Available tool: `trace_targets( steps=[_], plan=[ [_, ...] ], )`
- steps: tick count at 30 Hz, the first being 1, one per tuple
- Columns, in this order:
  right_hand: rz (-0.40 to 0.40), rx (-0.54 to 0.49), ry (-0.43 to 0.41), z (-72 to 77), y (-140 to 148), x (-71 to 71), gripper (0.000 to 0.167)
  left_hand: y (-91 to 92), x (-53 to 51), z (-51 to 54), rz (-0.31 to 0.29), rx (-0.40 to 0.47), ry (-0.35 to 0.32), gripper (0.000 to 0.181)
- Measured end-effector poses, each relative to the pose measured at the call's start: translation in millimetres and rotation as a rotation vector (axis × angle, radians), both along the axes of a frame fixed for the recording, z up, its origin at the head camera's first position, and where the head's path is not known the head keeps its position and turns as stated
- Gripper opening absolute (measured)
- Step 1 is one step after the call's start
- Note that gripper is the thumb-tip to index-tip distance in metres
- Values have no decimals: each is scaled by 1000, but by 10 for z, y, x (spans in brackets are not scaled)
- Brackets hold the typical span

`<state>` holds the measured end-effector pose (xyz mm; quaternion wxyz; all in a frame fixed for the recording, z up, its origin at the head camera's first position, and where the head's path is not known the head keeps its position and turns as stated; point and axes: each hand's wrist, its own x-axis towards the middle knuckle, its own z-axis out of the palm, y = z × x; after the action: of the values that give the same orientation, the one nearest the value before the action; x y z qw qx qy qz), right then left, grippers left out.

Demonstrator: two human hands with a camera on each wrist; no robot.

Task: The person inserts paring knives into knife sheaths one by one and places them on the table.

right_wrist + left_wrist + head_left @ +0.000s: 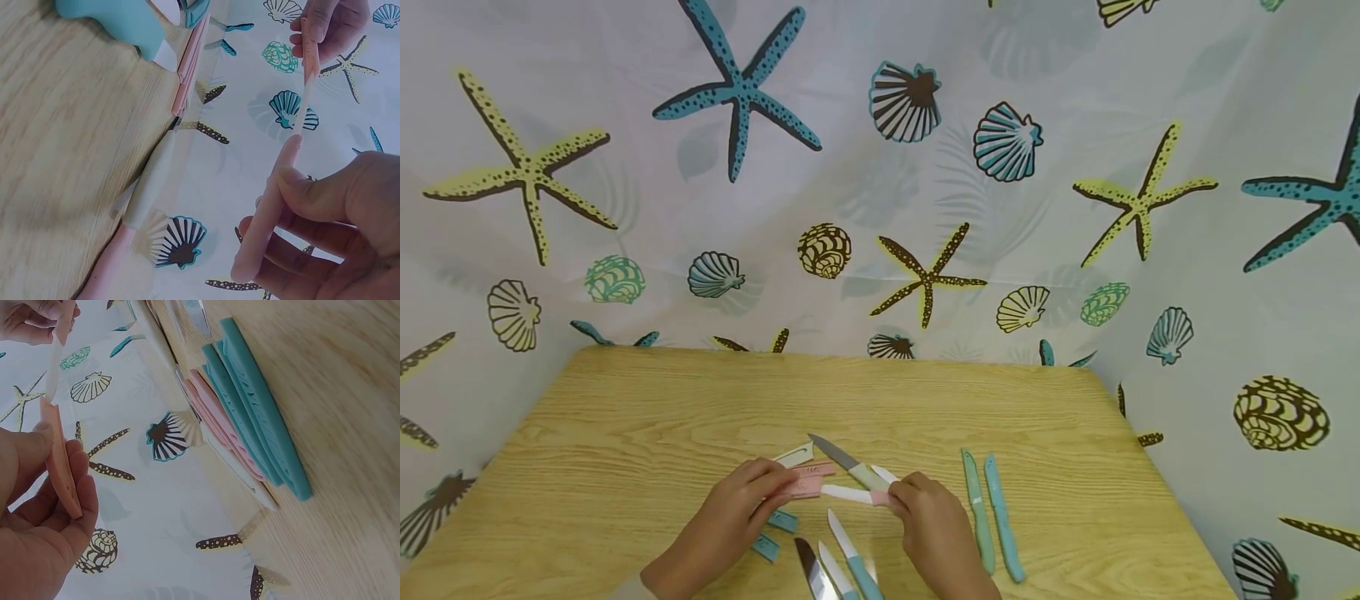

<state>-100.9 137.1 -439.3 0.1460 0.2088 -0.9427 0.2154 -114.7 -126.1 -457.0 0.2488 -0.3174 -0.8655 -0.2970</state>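
My left hand [741, 500] holds a pink knife sheath [60, 459] between thumb and fingers. In my right hand [928, 521] is a paring knife with a pink handle [265, 212] and a white blade [847, 494]. The blade points left, its tip at the sheath's mouth; whether it is just inside I cannot tell. Beneath and beside the left hand lie another pink sheath [215, 419], a white sheath [795, 455] and two teal sheaths [262, 412]. Behind the held knife rests a cream-handled knife [150, 178] with a grey blade, near another pink-handled knife [109, 265].
Several bare knives, including a teal-handled knife [863, 575] and a dark-tipped blade [811, 567], lie at the front between the hands. To the right, a green knife [977, 508] and a blue knife [1003, 517] lie side by side on the wooden table [662, 400]. Patterned cloth [850, 183] surrounds it.
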Motion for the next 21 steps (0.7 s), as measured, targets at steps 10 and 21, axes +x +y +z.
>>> trace_targets(
  steps=[10,21],
  plan=[
    [-7,61,34,3,-40,10,5,-25,14,-8,-12,-5,-5,30],
    [-27,57,58,41,-25,0,8,-52,-8,-23,-36,57,-163,22]
  ],
)
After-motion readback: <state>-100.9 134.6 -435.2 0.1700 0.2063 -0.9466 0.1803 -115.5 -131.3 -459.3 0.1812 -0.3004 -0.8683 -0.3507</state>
